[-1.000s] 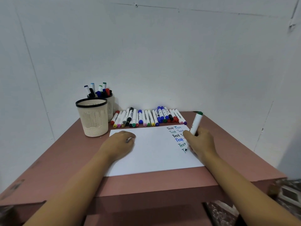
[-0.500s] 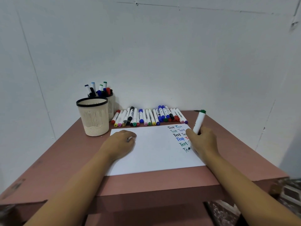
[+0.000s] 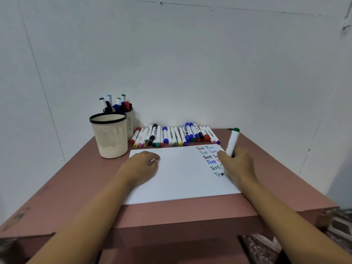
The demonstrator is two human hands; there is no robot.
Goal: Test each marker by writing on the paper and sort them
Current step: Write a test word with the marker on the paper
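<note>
A white sheet of paper (image 3: 181, 178) lies on the pink table (image 3: 76, 187), with several coloured "Test" words (image 3: 208, 158) written at its right side. My right hand (image 3: 240, 165) grips a white marker with a green end (image 3: 232, 141), and its tip touches the paper at the lowest, dark green word, which reads "Tes". My left hand (image 3: 141, 166) rests on the sheet's left part with its fingers curled round a small pale object (image 3: 152, 162); I cannot tell what it is. A row of several capped markers (image 3: 171, 136) lies beyond the paper.
A cream mesh cup with a black rim (image 3: 110, 138) stands at the back left, and nothing shows inside it. Behind it a second cup (image 3: 131, 121) holds several markers (image 3: 116, 103). A white wall closes the back. The table's front edge is near my arms.
My right hand has shifted slightly right while writing, and the lowest word has grown from "T" to "Tes". My left hand has stayed in place.
</note>
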